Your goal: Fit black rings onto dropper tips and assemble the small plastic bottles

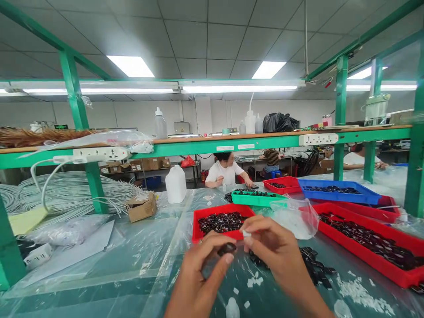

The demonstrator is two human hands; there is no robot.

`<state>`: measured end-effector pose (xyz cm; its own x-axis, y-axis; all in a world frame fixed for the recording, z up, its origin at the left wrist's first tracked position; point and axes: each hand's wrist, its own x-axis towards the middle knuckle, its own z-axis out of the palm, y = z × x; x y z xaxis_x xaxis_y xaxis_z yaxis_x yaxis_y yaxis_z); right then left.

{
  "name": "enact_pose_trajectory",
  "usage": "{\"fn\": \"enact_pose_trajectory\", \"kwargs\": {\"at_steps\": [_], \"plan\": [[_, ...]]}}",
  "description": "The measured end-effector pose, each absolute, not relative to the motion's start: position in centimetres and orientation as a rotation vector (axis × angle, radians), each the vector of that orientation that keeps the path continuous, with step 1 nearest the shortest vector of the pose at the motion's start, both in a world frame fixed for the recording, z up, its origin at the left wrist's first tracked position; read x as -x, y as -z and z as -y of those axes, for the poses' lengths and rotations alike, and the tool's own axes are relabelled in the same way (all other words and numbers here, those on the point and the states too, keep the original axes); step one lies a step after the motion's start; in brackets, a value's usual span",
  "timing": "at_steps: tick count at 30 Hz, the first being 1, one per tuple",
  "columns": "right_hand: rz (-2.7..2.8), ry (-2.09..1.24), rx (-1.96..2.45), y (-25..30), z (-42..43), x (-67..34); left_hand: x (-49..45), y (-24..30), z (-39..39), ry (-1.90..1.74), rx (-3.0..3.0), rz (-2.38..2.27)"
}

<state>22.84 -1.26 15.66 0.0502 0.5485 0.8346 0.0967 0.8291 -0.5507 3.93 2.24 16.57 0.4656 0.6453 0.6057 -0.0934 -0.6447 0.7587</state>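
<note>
Fitting step in hand, lower centre of frame: left hand fingers pinched a small black part; right hand fingers gripped a white piece, which likely needed aligning next.

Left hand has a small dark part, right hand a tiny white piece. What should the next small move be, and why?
Probably bring the white piece in the right hand onto the dark part pinched by the left hand. The two sit almost touching between the fingertips, more white bits lie loose on the plastic-covered table, and the red tray behind holds similar dark parts.
</note>
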Motion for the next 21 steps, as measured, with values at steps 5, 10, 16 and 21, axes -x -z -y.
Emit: {"fn": "enact_pose_trajectory", "kwargs": {"at_steps": [5, 10, 16, 21], "plan": [[1.556, -0.156, 0.588, -16.2, 3.5, -21.8, -4.7, -14.5, -1.9, -1.259, -1.927, -0.411], [1.578, 0.048, 0.595, -16.6, 4.8, -21.0, -5.1, -13.4, -1.6, -1.264, -1.899, -0.415], [1.619, 0.221, 0.626, -16.9, 5.3, -21.1, -5.1, -13.7, -0.8, -1.285, -1.876, -0.327], [1.707, 0.398, 0.668, -17.0, 5.7, -21.7, -5.2, -13.9, -0.6, -1.261, -1.824, -0.279]]}}
